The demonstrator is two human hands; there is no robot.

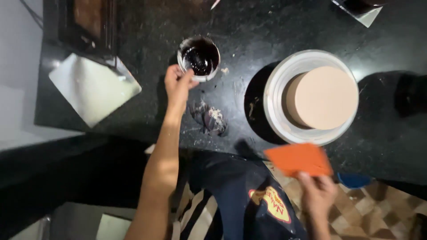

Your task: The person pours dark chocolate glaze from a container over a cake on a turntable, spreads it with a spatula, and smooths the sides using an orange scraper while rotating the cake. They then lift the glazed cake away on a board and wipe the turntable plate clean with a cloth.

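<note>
The left hand pinches the near rim of a small bowl of dark sauce, far left on the counter. The right hand grips a stiff, light orange scraper near the cake. The bowl looks slippery and easily tipped; best held under its rim.

Dim, soft-focus view; glare on countertop

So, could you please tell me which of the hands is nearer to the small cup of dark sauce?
Left. The left hand touches the rim of the cup of dark sauce, while the right hand is far off, holding an orange scraper near the counter's front edge.
</note>
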